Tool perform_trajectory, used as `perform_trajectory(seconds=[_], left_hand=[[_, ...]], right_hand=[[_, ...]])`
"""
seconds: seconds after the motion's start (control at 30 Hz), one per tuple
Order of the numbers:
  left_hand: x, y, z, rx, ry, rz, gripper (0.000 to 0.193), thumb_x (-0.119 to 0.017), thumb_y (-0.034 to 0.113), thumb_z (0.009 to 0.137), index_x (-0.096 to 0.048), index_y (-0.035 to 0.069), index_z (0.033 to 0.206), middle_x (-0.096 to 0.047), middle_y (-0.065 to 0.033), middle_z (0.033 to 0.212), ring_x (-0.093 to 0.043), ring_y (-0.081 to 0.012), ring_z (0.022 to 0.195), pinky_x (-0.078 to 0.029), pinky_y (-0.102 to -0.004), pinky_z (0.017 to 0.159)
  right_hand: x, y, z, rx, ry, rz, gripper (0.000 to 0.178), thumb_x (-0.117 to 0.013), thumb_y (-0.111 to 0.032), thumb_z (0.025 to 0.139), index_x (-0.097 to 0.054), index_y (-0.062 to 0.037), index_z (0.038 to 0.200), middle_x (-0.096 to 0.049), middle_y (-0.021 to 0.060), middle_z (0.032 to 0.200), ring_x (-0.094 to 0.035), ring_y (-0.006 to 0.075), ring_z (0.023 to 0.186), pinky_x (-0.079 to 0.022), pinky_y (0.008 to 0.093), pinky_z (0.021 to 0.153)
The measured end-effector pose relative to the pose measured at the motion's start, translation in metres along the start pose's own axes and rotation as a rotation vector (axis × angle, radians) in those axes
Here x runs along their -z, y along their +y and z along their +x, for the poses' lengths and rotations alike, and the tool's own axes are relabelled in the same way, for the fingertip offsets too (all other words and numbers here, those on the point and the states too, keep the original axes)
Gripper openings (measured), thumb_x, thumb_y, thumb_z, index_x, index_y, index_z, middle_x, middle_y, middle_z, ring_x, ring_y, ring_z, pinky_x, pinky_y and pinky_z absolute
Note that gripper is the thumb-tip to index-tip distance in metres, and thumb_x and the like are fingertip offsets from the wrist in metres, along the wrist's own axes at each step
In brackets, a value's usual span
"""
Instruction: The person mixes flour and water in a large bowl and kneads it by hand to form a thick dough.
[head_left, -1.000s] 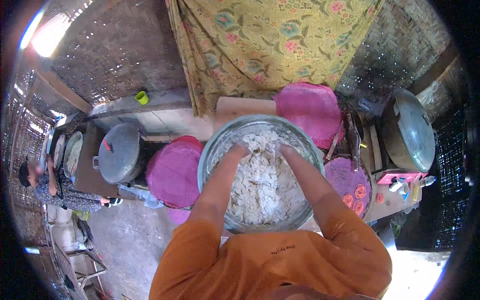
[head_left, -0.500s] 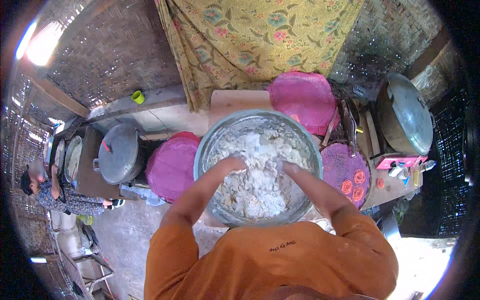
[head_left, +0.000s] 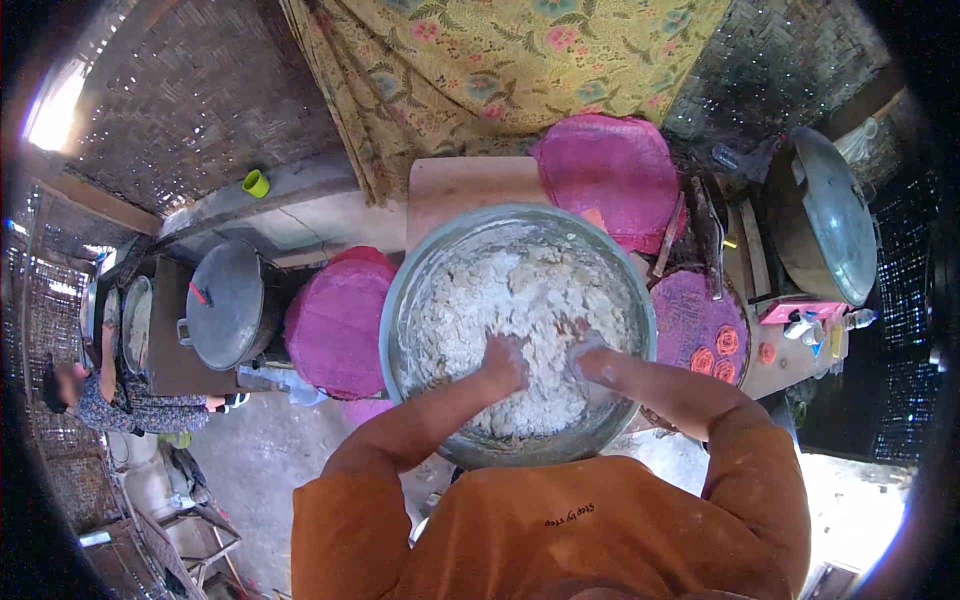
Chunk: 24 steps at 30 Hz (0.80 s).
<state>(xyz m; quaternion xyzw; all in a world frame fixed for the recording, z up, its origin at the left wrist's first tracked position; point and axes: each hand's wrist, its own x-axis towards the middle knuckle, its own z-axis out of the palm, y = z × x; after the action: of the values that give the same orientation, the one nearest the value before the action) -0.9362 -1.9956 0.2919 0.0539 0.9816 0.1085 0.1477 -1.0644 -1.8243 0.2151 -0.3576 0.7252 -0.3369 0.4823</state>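
Note:
A large round grey-green basin [head_left: 396, 392] stands in front of me, holding a crumbly, pale, floury dough mixture [head_left: 545, 280]. Both my hands are down in it, in the half nearer to me. My left hand [head_left: 506, 360] presses into the white flour left of the middle, its fingers mostly hidden. To its right, my right hand [head_left: 590, 358] touches the mixture with fingertips and thumb apart, dusted with flour and slightly blurred. A gap of floury mixture lies between the two hands.
Pink-purple round covers [head_left: 338, 325] flank the basin. Lidded metal pots stand left [head_left: 232, 305] and far right [head_left: 830, 215]. Orange-red coiled pieces [head_left: 703, 360] lie on a purple round surface at right. Another person [head_left: 130, 400] works at far left. A floral yellow cloth [head_left: 500, 70] hangs behind.
Both my hands have drawn back toward my body within the basin, leaving its middle, and dug into the nearer flour. The whole view has shifted slightly.

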Motion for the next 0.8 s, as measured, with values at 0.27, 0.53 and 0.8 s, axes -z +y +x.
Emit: perform_trajectory(seconds=[0.27, 0.53, 0.8], left_hand=[[-0.002, -0.058, 0.052, 0.242, 0.244, -0.192, 0.041, -0.053, 0.030, 0.055, -0.053, 0.012, 0.092, -0.049, -0.0118, 0.095, -0.045, -0.0265, 0.089, -0.030, -0.0428, 0.081], [0.004, -0.085, 0.073, 0.311, 0.409, -0.285, 0.043, -0.054, 0.017, 0.053, -0.047, 0.002, 0.093, -0.054, -0.0165, 0.075, -0.052, -0.0318, 0.070, -0.041, -0.0377, 0.066], [0.025, -0.056, -0.059, -0.005, 0.150, -0.281, 0.040, -0.055, 0.019, 0.053, -0.049, 0.003, 0.088, -0.051, -0.0150, 0.083, -0.047, -0.0298, 0.082, -0.036, -0.0383, 0.071]], right_hand=[[0.026, 0.006, 0.135, -0.180, 0.299, 1.640, 0.037, -0.036, -0.047, 0.073, -0.049, -0.0162, 0.089, -0.053, 0.0058, 0.081, -0.050, 0.0195, 0.066, -0.041, 0.0374, 0.052], [0.051, 0.070, 0.132, 0.204, -0.175, 1.901, 0.019, -0.046, -0.032, 0.070, -0.055, -0.0154, 0.063, -0.051, 0.0030, 0.056, -0.045, 0.0150, 0.045, -0.036, 0.0312, 0.039], [-0.037, -0.058, -0.027, 0.256, -0.206, -0.658, 0.020, -0.045, -0.029, 0.067, -0.058, -0.0146, 0.064, -0.054, 0.0077, 0.062, -0.048, 0.0249, 0.060, -0.036, 0.0413, 0.059]])
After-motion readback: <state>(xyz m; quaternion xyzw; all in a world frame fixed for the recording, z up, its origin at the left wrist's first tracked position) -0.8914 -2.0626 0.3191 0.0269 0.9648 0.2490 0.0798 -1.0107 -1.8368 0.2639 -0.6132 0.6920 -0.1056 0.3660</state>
